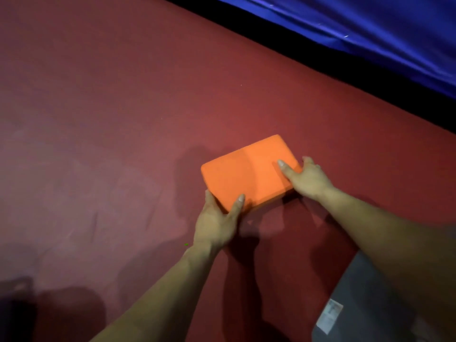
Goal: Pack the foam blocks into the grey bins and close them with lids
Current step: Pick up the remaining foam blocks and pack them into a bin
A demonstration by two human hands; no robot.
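The orange foam block [249,171] is in the middle of the scene, on the red cloth [111,119] or just above it; I cannot tell if it is already lifted. It is probably very light and soft, so it should give a little under the fingers. Its surface looks matte, so it should not slip. It is not fragile, but hard pressing could dent it. The two short ends seem the good places to hold, with the thumbs on the top face.

This is how both hands take it. The left hand [217,223] grips the near left corner, thumb lying on top and fingers around the side. The right hand [308,178] grips the right end, thumb on top and fingers curled over the far edge. Both forearms reach forward from the near side, and the right one passes over a grey plastic part [385,304] at the near right; whether this is a bin or a lid I cannot tell. Blue fabric [370,33] lies at the far right.
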